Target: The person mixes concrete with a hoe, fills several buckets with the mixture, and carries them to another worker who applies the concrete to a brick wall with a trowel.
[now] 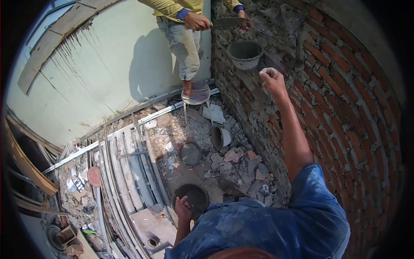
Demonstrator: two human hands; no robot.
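My right hand (pixel 272 82) is stretched up along the brick wall, its thumb and fingers curled together in a pinch; whether anything is between them I cannot make out. Just beyond its fingertips is a grey mortar bucket (pixel 245 64) with a thin wire handle, below another person's hand. Low in front of my body, my left hand (pixel 184 209) has half-curled fingers held apart and nothing visible in it. Beside and beneath that hand stands a dark round tub (pixel 199 195) of grey mix. A dark blade-shaped tool (pixel 232 188) lies to the tub's right.
A person in a yellow shirt (pixel 172 9) stands on a white stool (pixel 196 98), holding a trowel (pixel 228 23). Rubble (pixel 235 155), a tipped bucket (pixel 221 138) and another round tub (pixel 190 153) are on the ground. Long slats (pixel 129 159) lie left; a rough brick wall (pixel 340 99) rises right.
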